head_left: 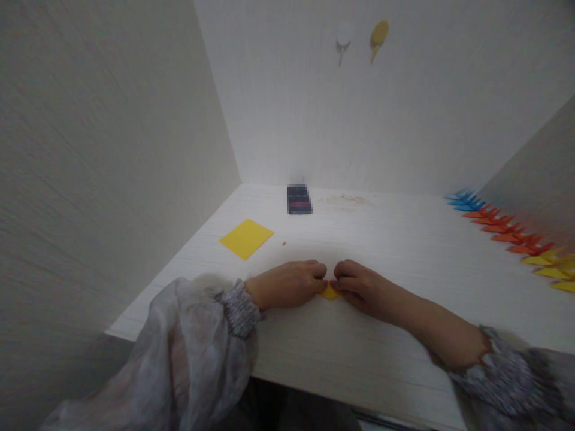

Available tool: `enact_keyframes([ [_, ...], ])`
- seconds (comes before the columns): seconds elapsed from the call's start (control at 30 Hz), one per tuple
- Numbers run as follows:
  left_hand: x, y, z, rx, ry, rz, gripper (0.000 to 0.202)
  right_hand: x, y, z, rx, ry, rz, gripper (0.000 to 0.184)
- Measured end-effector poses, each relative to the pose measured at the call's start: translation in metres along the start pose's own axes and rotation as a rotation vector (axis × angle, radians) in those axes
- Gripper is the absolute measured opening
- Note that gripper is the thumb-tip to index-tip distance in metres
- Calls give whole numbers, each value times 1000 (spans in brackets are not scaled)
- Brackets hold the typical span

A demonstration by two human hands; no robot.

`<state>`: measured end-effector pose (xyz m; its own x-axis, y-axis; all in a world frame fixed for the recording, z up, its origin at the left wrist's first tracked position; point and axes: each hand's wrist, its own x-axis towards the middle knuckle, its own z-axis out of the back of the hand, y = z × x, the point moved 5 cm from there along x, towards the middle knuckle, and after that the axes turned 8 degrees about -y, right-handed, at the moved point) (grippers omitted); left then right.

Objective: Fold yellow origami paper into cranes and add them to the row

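Observation:
A small folded piece of yellow origami paper (330, 292) lies on the white table between my two hands, its middle showing and its ends covered by my fingers. My left hand (299, 284) pinches its left end, with the fingers curled. From the other side my right hand (359, 284) grips the right end, fingers bent and pressed together. Ahead and to the left rests a flat yellow paper square (246, 239), touched by neither hand.
Along the table's (404, 239) right side runs a row of folded paper cranes, blue (467, 200), orange-red (507, 228) and yellow (554, 263). A dark blurred-out object (299, 200) sits near the back wall. Two hooks, one white (344, 39), one yellow (380, 35), are on that wall.

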<state>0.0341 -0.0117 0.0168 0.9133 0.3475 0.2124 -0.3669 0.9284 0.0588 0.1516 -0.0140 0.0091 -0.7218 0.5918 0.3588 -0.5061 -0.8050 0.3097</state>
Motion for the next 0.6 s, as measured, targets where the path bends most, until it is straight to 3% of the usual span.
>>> enact_keyframes([
  [0.27,1,3,4,-42,-25,90,27,1,-3,-1,-91,57,1,26],
  [0.6,0,3,9,-66,-51,159,26,-8,-13,6,-9,19,2,24],
])
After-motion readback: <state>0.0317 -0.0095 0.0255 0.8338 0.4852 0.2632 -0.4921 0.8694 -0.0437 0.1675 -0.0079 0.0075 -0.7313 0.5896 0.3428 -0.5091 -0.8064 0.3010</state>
